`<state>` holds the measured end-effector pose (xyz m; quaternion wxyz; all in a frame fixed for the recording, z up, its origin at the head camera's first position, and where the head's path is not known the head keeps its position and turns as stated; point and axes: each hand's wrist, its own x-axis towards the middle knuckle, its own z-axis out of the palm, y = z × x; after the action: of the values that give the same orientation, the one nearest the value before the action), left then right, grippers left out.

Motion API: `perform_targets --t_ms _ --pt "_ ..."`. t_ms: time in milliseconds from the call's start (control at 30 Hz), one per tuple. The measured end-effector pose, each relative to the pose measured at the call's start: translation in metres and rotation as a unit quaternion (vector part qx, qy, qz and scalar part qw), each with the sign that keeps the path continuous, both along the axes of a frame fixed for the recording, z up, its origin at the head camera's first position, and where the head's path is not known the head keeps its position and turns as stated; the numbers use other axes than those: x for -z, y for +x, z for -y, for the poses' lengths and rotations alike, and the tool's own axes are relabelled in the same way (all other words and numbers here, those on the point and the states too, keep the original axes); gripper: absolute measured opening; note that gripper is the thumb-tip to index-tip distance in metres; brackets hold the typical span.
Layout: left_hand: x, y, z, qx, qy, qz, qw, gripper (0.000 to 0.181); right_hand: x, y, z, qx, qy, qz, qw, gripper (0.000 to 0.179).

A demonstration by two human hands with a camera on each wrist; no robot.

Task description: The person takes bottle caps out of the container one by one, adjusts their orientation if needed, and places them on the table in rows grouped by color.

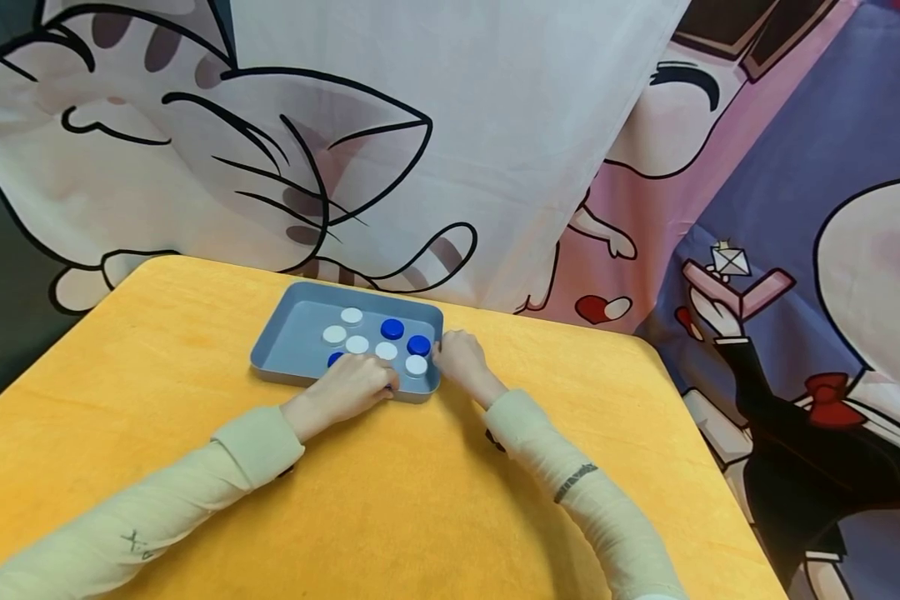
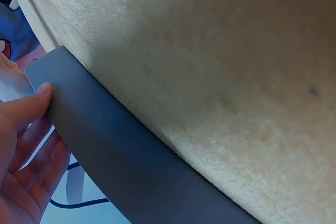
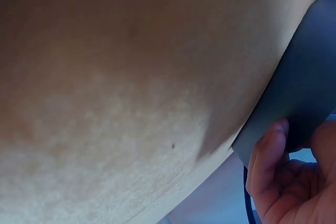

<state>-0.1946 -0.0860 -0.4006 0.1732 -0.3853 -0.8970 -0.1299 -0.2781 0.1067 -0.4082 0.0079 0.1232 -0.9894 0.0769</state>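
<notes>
A grey-blue rectangular tray (image 1: 277, 346) sits on the table with several white bottle-cap-like discs (image 1: 351, 316) and blue discs (image 1: 392, 328) inside. My left hand (image 1: 352, 387) is at the near side and grips the tray wall; in the left wrist view its thumb (image 2: 39, 98) presses the outer face while the fingers lie behind the rim. One blue disc (image 1: 334, 358) is partly covered by this hand. At the right end, my right hand (image 1: 461, 358) holds the tray's edge, its curled fingers (image 3: 273, 148) against the outer wall in the right wrist view.
The yellow-covered table (image 1: 420, 500) extends around the tray, its far edge just behind it. Beyond hangs a cloth backdrop (image 1: 495, 125) with cartoon figures, draping down along the right side.
</notes>
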Motion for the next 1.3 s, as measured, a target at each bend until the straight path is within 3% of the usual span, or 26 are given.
perform_targets --t_ms 533,767,1100,1300 --pt "-0.003 0.002 0.011 -0.037 0.028 0.019 0.9987 0.011 0.004 0.002 -0.022 0.010 -0.012 0.001 0.9999 0.041" --pt "-0.005 0.006 0.018 -0.060 0.044 0.008 0.9972 0.013 0.004 0.004 -0.034 0.010 -0.008 0.001 0.9999 0.041" --pt "0.000 0.009 0.026 -0.097 0.056 0.009 0.9937 0.017 0.003 0.007 -0.053 0.019 -0.023 0.008 0.9995 0.040" --pt "0.004 0.011 0.027 -0.093 0.051 0.021 0.9941 0.018 0.003 0.008 -0.062 0.020 -0.017 0.004 0.9996 0.041"
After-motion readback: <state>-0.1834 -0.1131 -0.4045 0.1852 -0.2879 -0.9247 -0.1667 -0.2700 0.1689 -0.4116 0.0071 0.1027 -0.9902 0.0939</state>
